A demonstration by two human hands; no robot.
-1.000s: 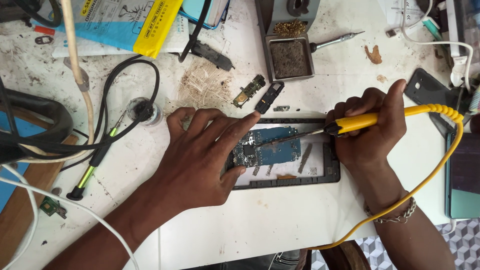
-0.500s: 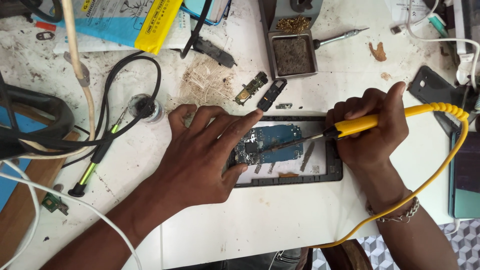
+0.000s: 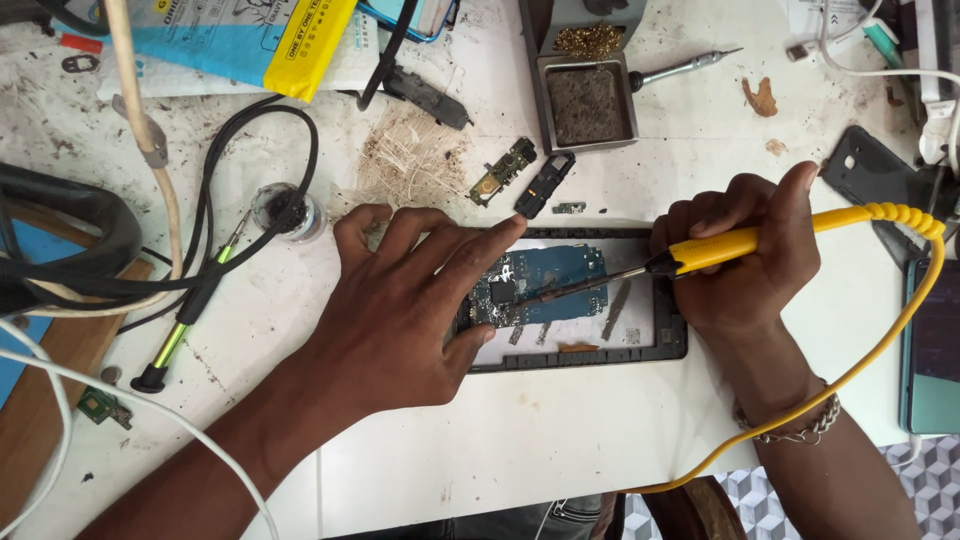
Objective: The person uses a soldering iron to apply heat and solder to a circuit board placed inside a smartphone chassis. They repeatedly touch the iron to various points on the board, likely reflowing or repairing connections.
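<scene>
left hand [image 3: 400,300] pins phone frame [image 3: 670,350]; right hand [image 3: 745,250] grips soldering iron [image 3: 700,250].

place: electronics repair workshop | evidence: stained white tabletop [image 3: 560,440]; yellow soldering iron [image 3: 720,247] in the fingers [image 3: 700,225]; blue circuit board [image 3: 545,283] under its tip; tip-cleaning tray [image 3: 587,100] beyond the fingers; loose phone parts [image 3: 520,178] and cables [image 3: 250,180] nearby
</scene>
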